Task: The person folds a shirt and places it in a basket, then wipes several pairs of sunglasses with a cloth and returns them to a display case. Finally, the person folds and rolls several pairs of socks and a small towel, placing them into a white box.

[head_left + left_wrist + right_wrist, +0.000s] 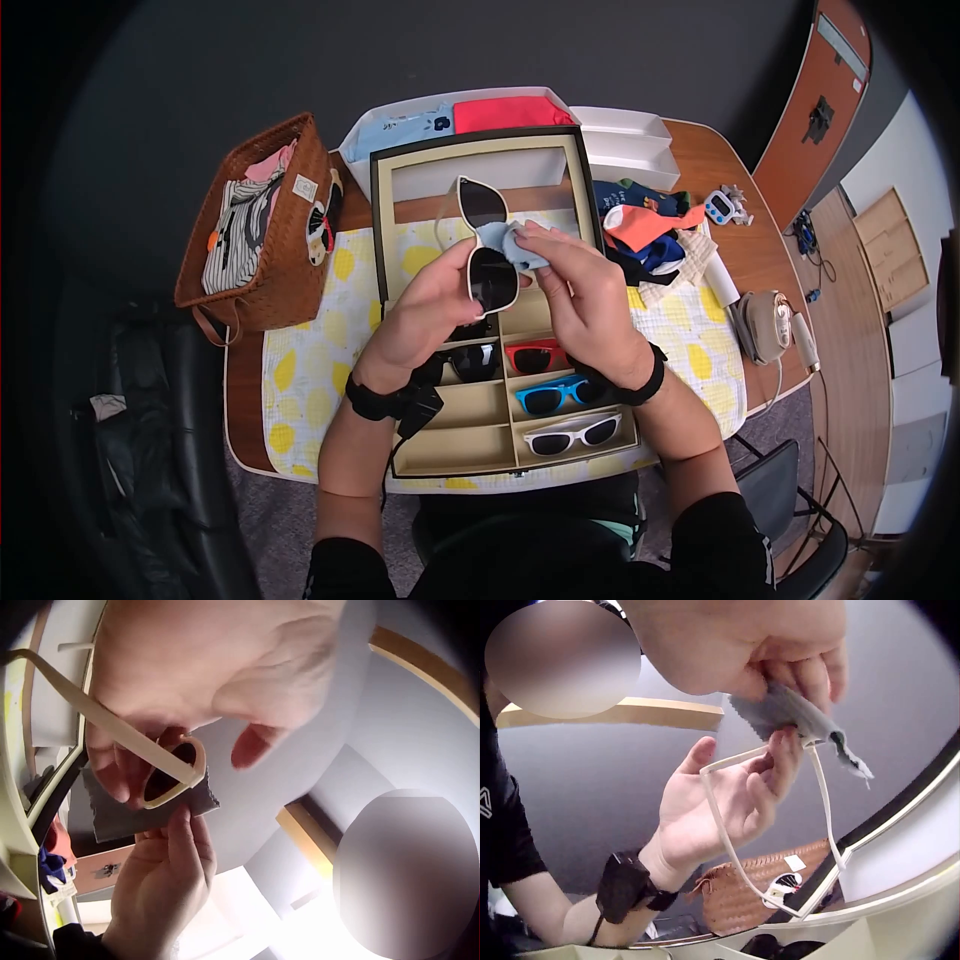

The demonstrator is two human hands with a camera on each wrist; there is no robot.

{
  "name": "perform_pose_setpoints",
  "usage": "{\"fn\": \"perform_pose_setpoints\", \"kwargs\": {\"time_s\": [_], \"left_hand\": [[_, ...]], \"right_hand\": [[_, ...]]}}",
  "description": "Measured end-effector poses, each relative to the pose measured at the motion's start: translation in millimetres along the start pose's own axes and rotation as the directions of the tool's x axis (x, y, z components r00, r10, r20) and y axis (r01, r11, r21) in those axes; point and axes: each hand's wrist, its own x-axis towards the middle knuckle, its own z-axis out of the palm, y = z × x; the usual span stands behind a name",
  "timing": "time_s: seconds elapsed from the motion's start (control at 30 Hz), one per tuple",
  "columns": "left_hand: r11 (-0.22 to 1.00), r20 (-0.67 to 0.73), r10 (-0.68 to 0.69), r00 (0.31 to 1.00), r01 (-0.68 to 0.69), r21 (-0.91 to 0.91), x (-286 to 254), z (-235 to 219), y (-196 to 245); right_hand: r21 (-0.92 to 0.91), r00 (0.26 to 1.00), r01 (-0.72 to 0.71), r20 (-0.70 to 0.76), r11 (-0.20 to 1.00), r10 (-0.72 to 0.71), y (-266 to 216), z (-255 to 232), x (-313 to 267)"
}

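Observation:
White-framed sunglasses (483, 203) with dark lenses are held up on end over a display case (381, 215). My left hand (412, 318) grips them by the lower lens, thumb and fingers at the rim. My right hand (598, 300) pinches a light blue-grey cleaning cloth (520, 250) against the glasses near the bridge. In the left wrist view the cloth (127, 817) spreads behind one lens, and a white temple arm (112, 727) sticks out. Both temple arms hang unfolded in the right wrist view. Below, the case holds black (472, 362), red (532, 358), blue (553, 396) and white sunglasses (572, 437).
A brown woven basket (285, 285) of clothes stands left. Behind the case's raised lid are white bins (355, 150) with folded fabric. Socks (645, 228), a small timer (718, 207) and a beige corded device (765, 325) lie right. A lemon-print cloth (300, 400) covers the table.

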Motion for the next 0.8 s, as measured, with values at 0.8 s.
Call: {"fn": "perform_pose_setpoints", "kwargs": {"time_s": [0.8], "left_hand": [[0.901, -0.184, 0.199, 0.963, -0.106, 0.421, 6, 18, -13]], "right_hand": [[-0.008, 0.981, 0.193, -0.020, 0.981, -0.193, -21, 7, -2]]}}
